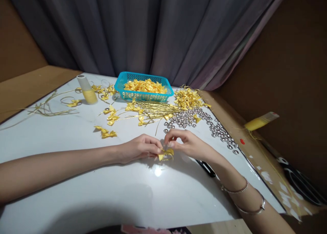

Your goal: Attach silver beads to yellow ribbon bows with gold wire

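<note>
A small yellow ribbon bow (161,157) with a loop of gold cord and a silvery bead is pinched between the thumb and fingers of my left hand (143,148). Just above it, my right hand (182,142) is closed, with thumb and forefinger together over the bow. Something thin shows at those fingertips, too small to name. Silver beads (184,118) lie spread beyond my right hand. Two loose yellow bows (108,134) rest on the white table (107,189) beyond my left forearm.
Behind the hands stands a blue basket (143,97) of yellow bows, beside gold cords (155,109) and a bow pile (187,97). A thread cone (88,91) is at left. A black-handled tool (207,168) lies under my right forearm; another thread cone (262,121) lies right.
</note>
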`<state>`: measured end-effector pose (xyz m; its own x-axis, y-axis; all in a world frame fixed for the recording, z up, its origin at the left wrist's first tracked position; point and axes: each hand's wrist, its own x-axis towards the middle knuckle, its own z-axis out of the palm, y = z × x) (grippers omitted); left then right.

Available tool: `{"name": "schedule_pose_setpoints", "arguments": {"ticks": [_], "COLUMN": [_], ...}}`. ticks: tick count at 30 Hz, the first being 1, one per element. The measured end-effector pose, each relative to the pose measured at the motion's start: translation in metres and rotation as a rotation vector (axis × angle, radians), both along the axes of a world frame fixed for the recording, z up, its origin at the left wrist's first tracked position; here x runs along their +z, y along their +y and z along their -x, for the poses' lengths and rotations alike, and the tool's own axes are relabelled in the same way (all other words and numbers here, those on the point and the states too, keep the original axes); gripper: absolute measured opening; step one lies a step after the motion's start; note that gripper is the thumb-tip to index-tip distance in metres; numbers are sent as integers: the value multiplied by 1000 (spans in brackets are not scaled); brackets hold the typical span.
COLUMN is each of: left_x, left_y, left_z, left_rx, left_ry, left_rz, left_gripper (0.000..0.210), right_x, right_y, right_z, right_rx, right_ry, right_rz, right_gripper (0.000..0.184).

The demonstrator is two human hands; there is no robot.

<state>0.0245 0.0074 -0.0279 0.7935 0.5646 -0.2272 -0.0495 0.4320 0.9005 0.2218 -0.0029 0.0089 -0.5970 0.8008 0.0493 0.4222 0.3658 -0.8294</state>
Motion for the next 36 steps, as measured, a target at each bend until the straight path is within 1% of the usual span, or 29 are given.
{"name": "schedule_pose_setpoints", "arguments": {"ticks": [1,3,7,10,14,17,20,22,24,25,28,30,32,34,36], "left_x": [-1,-2,-3,-2,0,1,1,-1,-2,-3,-3,-2,-1,0,0], "left_y": [0,0,-1,-1,-2,-2,-1,0,1,1,1,1,1,0,0], "left_z": [0,0,-1,-2,-2,-2,-2,-1,-2,-2,-3,-3,-3,-3,-2], "left_rx": [10,23,24,34,43,62,94,108,115,116,98,82,80,75,59], "left_ry": [-23,-49,-8,27,26,4,-2,-17,-31,-31,-22,-20,-9,10,10], "left_rz": [22,40,14,18,37,54,109,154,183,188,169,156,141,127,119], "left_gripper": [12,13,14,14,12,10,8,6,5,6,8,9,9,7,7], "right_x": [0,0,1,-1,-8,-14,-20,-23,-23,-23,-19,-16,-15,-14,-14], "right_y": [0,-2,-11,-15,-19,-21,-20,-18,-15,-14,-11,-10,-10,-9,-9], "right_z": [1,4,13,17,20,22,24,24,22,21,18,17,18,19,19], "right_rx": [28,33,-36,-64,-93,-118,-125,-121,-107,-103,-131,-150,-152,-143,-117], "right_ry": [-17,-53,-176,-211,-228,-245,-255,-257,-237,-207,-58,12,30,43,65], "right_rz": [9,-14,-138,-231,-450,-599,-742,-805,-777,-720,-455,-303,-201,-137,-105], "right_gripper": [36,37,37,38,38,34,30,29,27,24,15,18,25,30,33]}}
